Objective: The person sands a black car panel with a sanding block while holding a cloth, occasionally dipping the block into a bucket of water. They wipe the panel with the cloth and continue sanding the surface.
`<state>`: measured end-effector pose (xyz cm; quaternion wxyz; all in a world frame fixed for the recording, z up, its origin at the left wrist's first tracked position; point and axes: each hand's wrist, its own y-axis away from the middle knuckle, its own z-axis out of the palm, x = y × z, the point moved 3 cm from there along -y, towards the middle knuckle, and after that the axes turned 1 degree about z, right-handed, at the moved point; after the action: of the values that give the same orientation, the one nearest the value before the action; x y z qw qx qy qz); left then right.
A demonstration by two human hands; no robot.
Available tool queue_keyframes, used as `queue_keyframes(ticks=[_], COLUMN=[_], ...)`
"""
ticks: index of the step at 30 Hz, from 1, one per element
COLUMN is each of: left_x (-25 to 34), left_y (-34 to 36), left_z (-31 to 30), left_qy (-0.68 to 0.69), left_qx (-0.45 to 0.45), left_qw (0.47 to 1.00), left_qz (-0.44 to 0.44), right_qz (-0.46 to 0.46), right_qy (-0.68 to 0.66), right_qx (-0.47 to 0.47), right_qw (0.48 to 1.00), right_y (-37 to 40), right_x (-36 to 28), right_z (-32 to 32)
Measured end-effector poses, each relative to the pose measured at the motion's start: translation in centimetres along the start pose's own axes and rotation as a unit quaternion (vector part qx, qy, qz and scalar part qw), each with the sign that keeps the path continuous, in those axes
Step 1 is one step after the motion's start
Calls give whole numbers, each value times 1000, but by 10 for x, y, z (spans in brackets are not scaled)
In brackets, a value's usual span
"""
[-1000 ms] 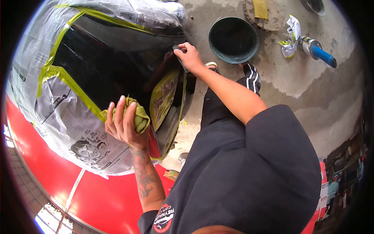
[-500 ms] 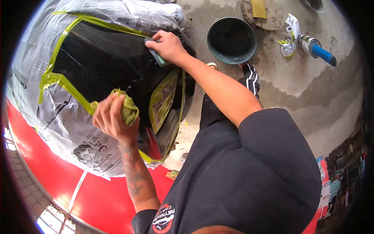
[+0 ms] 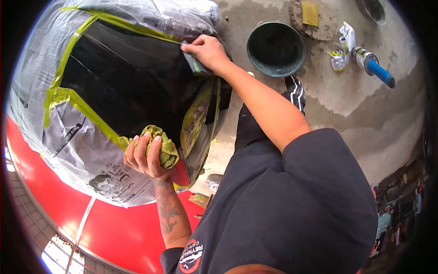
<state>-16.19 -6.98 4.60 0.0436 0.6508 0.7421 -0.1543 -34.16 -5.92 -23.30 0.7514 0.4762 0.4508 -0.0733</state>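
Observation:
A glossy black car panel (image 3: 123, 77) fills the left, bordered by yellow-green masking tape (image 3: 73, 34) and newspaper (image 3: 86, 150). My right hand (image 3: 209, 52) is closed on a flat grey sanding block (image 3: 195, 65), pressed on the panel's upper right edge beside the tape. At the panel's lower edge, my left hand (image 3: 147, 157) grips a crumpled yellow-green cloth (image 3: 166, 148). A taped-over opening (image 3: 195, 119) lies between the two hands, towards my body.
Red car bodywork (image 3: 123, 223) shows below the newspaper. On the concrete floor (image 3: 337, 96) stand a dark round basin (image 3: 276, 50) and a can with a blue part (image 3: 376, 66), near crumpled paper (image 3: 344, 45). A yellow sheet (image 3: 310, 13) lies on a round slab (image 3: 299, 20).
My right hand has slid slightly right along the panel edge with the sanding block. My left hand and the cloth have moved down and right, closer to my body.

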Motion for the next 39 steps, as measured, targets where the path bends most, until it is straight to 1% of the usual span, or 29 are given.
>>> queue_keyframes(ticks=[1,3,5,6,7,9,12,13,15,16,17,19,20,23,24,27,28,31,32,35,36,39], left_x=[0,-1,-2,-3,-3,-3,-3,-3,-4,-4,-4,-3,-1,-4,-5,-4,-4,-3,-3,-3,-3,0], left_y=[-1,1,2,2,3,4,4,4,6,6,5,5,6,4,5,6,5,4,4,4,4,2], left_z=[1,0,0,0,0,0,1,0,-1,0,0,0,-1,0,0,0,0,1,0,-1,0,1], left_qy=[-1,-2,0,1,1,1,2,1,4,7,7,6,6,6,5,9,10,11,10,12,11,17], left_qx=[0,-3,-6,-7,-9,-10,-9,-11,-11,-10,-10,-11,-12,-11,-10,-8,-6,-3,-5,-12,-11,9], left_qw=[1000,1000,1000,1000,1000,1000,1000,1000,1000,1000,1000,1000,1000,1000,1000,1000,1000,1000,1000,1000,1000,998], left_qz=[-2,-5,-6,-7,-7,-11,-10,-10,-13,-15,-16,-22,-24,-18,-17,-21,-21,-23,-25,-25,-25,-52], right_qz=[32,36,-41,-74,-94,-93,-94,-50,-19,-66,-122,-241,-284,-360,-334,-333,-349,-443,-459,-394,-385,-399], right_qy=[-5,6,23,9,7,17,20,59,58,84,33,30,38,-21,-15,-22,-31,1,12,-5,-14,-27], right_qx=[-5,-11,-1,8,18,-9,-13,-26,-42,-54,-69,-62,-61,-51,-67,-60,-47,-15,-21,-32,-26,-19], right_qw=[999,999,999,997,995,995,995,997,997,993,990,968,956,931,940,941,935,897,888,919,923,916], right_y=[-2,-3,5,7,8,1,13,12,21,24,26,30,32,28,32,35,32,16,11,21,25,20], right_x=[8,7,-27,-48,-69,-81,-54,-39,-24,-29,-32,-70,-85,-65,-54,-45,-52,-88,-97,-89,-85,-89], right_z=[-3,0,8,14,20,25,11,5,-4,-6,1,5,5,6,-1,-2,4,23,26,18,16,24])
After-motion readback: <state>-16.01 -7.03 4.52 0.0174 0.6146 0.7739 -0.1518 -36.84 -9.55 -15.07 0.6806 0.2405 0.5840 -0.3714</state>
